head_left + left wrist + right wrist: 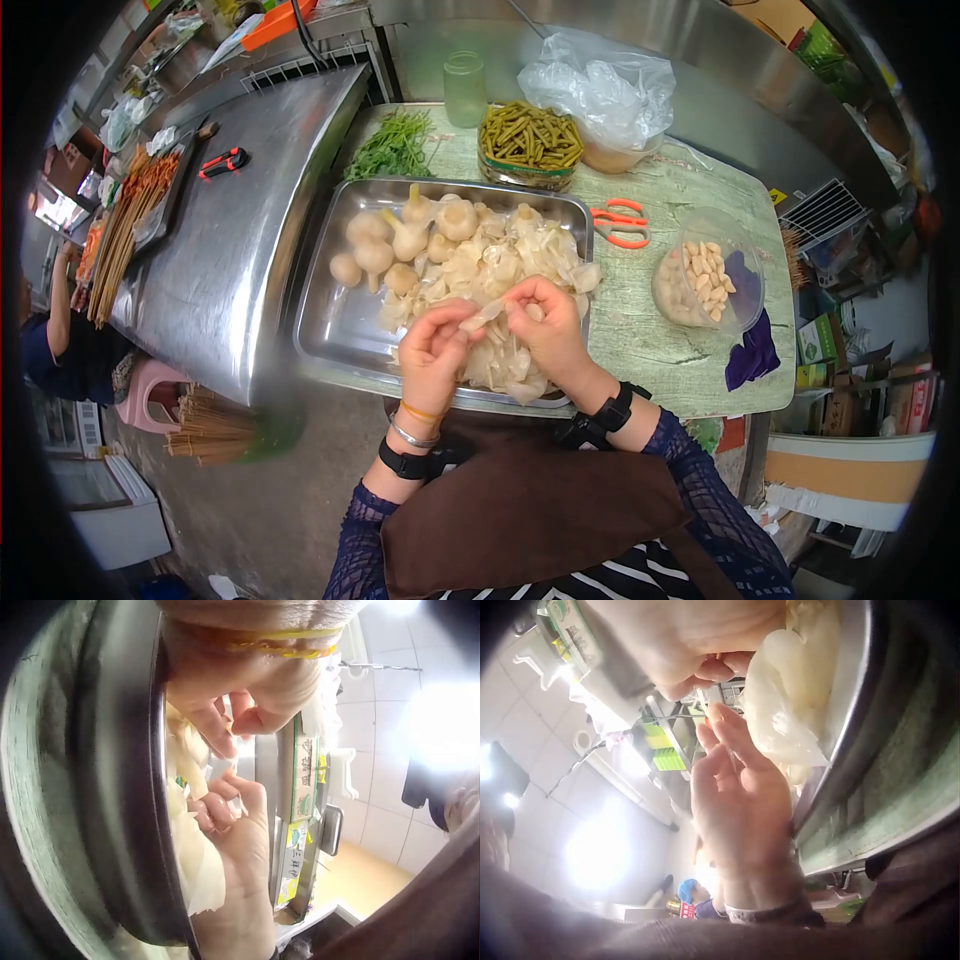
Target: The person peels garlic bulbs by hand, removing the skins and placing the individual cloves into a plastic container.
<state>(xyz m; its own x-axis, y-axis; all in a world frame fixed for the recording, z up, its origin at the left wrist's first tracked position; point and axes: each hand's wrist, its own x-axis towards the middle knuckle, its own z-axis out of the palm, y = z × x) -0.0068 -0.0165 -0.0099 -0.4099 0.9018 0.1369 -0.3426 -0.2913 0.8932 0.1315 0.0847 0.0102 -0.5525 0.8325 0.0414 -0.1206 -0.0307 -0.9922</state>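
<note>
I'm seeing the left hand (430,342) and right hand (550,326), nearly closed, pinching a garlic piece (484,316); peelings (505,258) are lying beneath.

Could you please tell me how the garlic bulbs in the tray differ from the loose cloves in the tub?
The garlic bulbs are bigger and rounded, some with a stem stub; the loose cloves are small and tapered. The bulbs are whole heads, the cloves separate pieces. The bulbs lie in the metal tray, the cloves in the clear tub. Both are pale.
</note>
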